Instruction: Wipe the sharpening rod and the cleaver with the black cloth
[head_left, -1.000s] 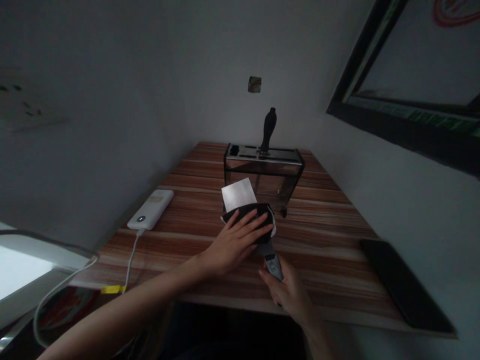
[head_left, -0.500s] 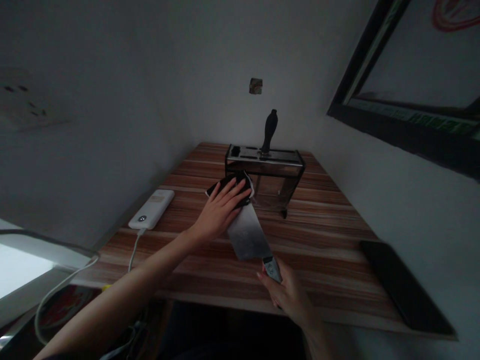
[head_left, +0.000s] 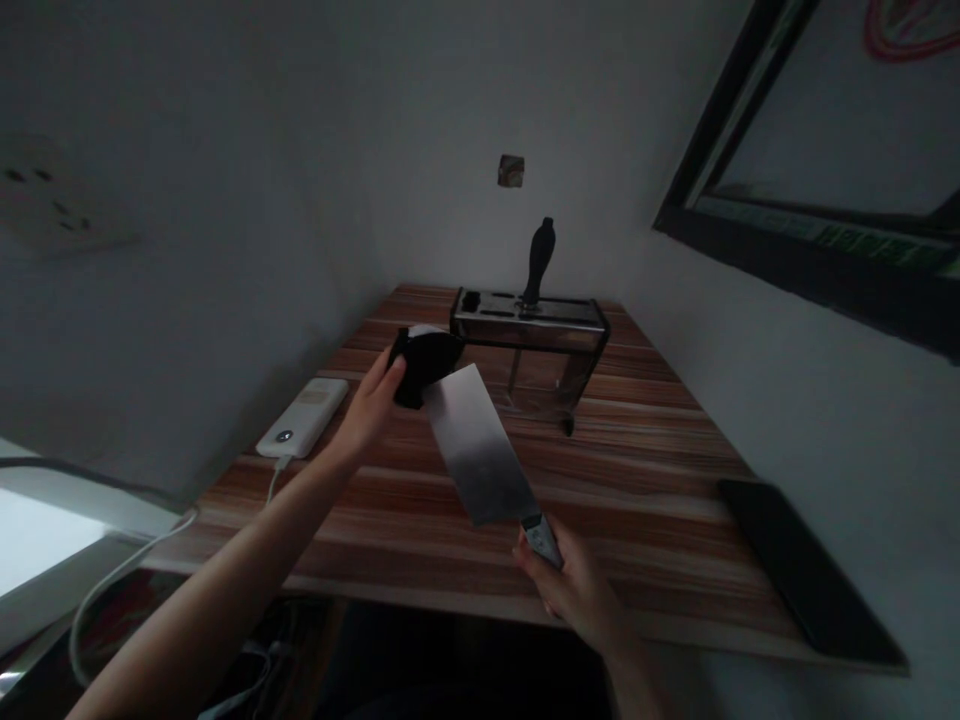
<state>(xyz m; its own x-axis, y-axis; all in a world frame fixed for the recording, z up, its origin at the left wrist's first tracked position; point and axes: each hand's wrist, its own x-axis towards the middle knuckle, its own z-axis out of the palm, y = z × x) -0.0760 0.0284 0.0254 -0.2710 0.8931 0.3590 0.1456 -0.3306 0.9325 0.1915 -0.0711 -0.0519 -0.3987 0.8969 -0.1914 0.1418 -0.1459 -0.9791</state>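
Steel shone bare along the cleaver (head_left: 484, 450), stretching ahead of the right hand (head_left: 576, 588), whose fingers were wrapped around its grip (head_left: 543, 542). At its far end the left hand (head_left: 370, 402) pinched a black-and-white cloth (head_left: 427, 362) between thumb and fingers; wiping seemed under way, how much remained unclear. Beyond all the fingers stood a knife block (head_left: 570, 312) with one black handle (head_left: 540, 260) upright, the cleaver outside it.

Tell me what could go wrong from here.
The left hand holds a black cloth close to the far end of the cleaver in the right hand, so a slip might cut it. The left forearm crosses in front of the white cable, so it could snag and drag the power bank.
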